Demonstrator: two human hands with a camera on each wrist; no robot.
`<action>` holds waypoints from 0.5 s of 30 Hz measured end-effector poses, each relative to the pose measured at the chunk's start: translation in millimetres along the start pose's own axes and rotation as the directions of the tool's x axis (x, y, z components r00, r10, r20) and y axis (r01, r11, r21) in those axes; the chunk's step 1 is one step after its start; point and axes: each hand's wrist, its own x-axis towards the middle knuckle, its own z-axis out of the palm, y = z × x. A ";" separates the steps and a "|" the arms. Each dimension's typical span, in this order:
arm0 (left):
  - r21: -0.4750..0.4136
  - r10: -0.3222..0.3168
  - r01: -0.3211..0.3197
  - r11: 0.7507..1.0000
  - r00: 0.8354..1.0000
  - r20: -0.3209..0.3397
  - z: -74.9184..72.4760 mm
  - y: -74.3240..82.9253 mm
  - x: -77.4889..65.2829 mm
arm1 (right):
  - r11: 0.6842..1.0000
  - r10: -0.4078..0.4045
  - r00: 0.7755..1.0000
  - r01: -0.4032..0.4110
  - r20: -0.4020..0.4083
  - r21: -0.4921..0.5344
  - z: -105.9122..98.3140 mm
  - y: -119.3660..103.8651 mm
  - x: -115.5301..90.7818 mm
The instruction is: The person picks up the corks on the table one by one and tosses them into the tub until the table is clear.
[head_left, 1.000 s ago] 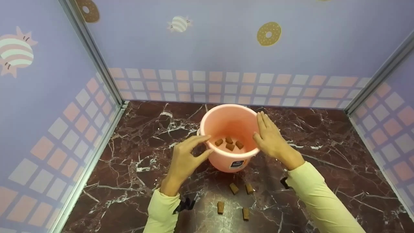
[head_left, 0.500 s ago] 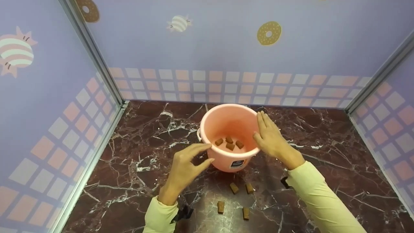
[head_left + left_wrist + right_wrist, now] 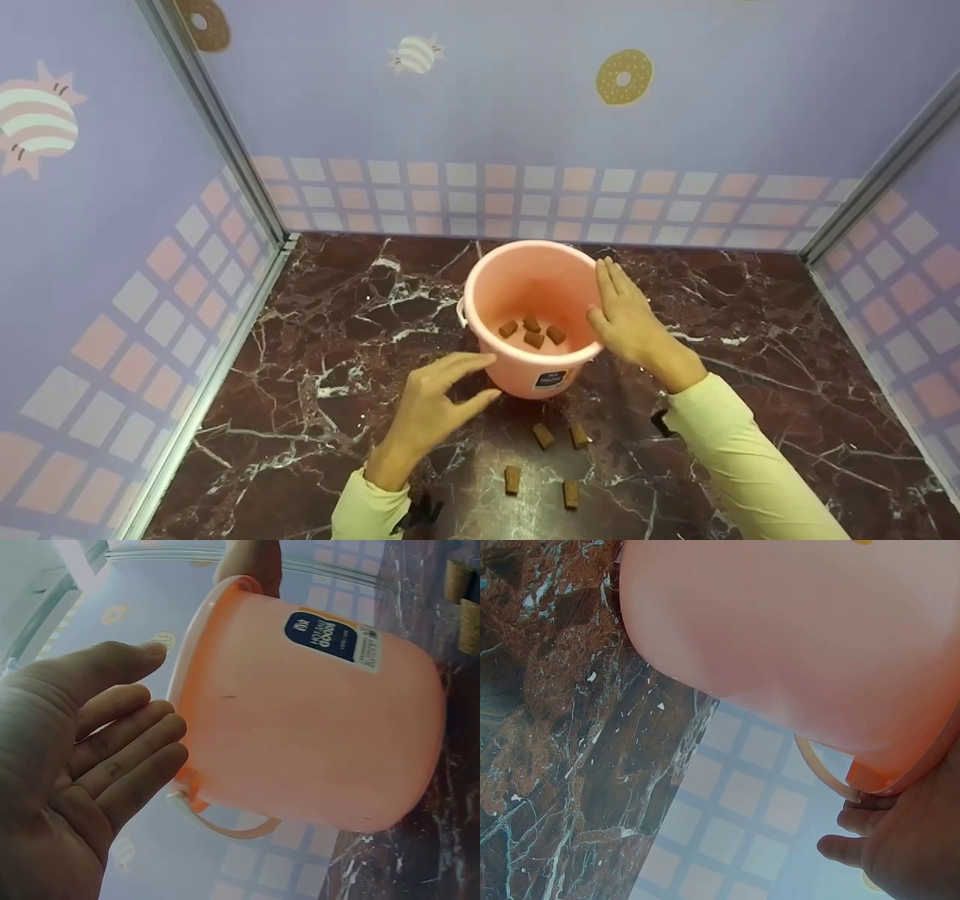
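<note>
A pink plastic bucket (image 3: 510, 367) stands upright on the dark marbled surface, with several brown cork stoppers (image 3: 533, 340) lying at its bottom. In front of it, more cork stoppers (image 3: 511, 480) are spread on the surface. My left hand (image 3: 439, 405) is by the bucket's near left side, thumb and fingers apart, nothing between them. The left wrist view shows its relaxed fingers (image 3: 150, 757) at the rim. My right hand (image 3: 630, 322) rests against the right rim with straight fingers, its thumb overlapping the opening. In the right wrist view, its fingers (image 3: 844, 849) show beside the rim.
A pale bail handle (image 3: 232, 829) hangs at the bucket's side. The marbled surface (image 3: 337, 420) ends at a patterned purple back wall (image 3: 525, 112) and side panels with metal corner strips (image 3: 217, 112). A dark label (image 3: 322, 636) is on the bucket.
My left hand has come off the rim and moved slightly down toward me, its thumb and fingers apart. The right hand, bucket and cork stoppers have stayed in place.
</note>
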 end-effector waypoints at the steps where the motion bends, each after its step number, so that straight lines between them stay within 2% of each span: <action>1: -0.005 0.002 -0.002 1.000 1.000 0.003 0.5 -0.3 -1.2 | 1.000 -0.001 1.000 0.001 -0.002 -0.001 0.0 0.1 0.0; 15: -0.042 -0.006 0.009 0.999 0.998 0.067 8.6 -3.4 -13.8 | 1.000 0.013 1.000 -0.013 0.015 -0.007 -0.7 0.9 1.4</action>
